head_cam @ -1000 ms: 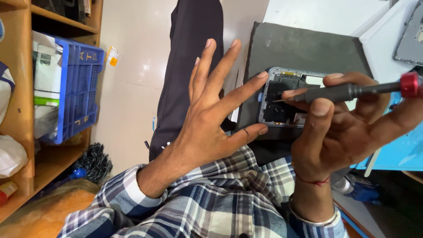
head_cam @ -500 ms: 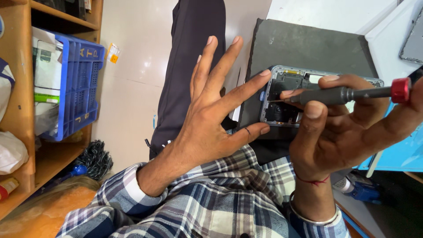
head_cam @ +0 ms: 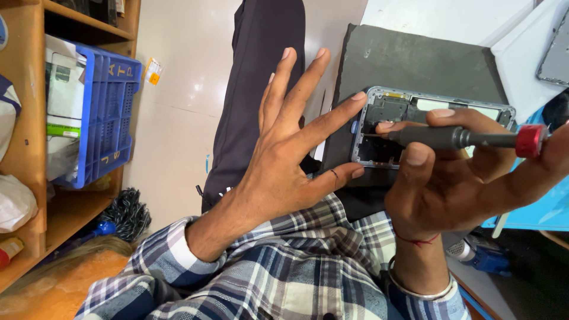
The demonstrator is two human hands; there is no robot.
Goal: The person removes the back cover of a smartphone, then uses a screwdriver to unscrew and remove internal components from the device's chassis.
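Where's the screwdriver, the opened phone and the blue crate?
screwdriver [head_cam: 450,137], head view, on its dark handle.
opened phone [head_cam: 385,112], head view, on its exposed inside.
blue crate [head_cam: 109,124], head view, on its slotted side wall.

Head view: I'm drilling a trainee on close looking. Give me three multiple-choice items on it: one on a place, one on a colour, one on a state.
1. Where does the opened phone lie?
A on a dark grey mat
B in the blue crate
C on a shelf

2. What colour is the screwdriver end cap?
A green
B red
C yellow

3. How is the left hand?
A clenched
B gripping the screwdriver
C fingers spread

A: the mat lies under the phone.
B: the cap is red.
C: the fingers fan out, and the right hand holds the screwdriver.
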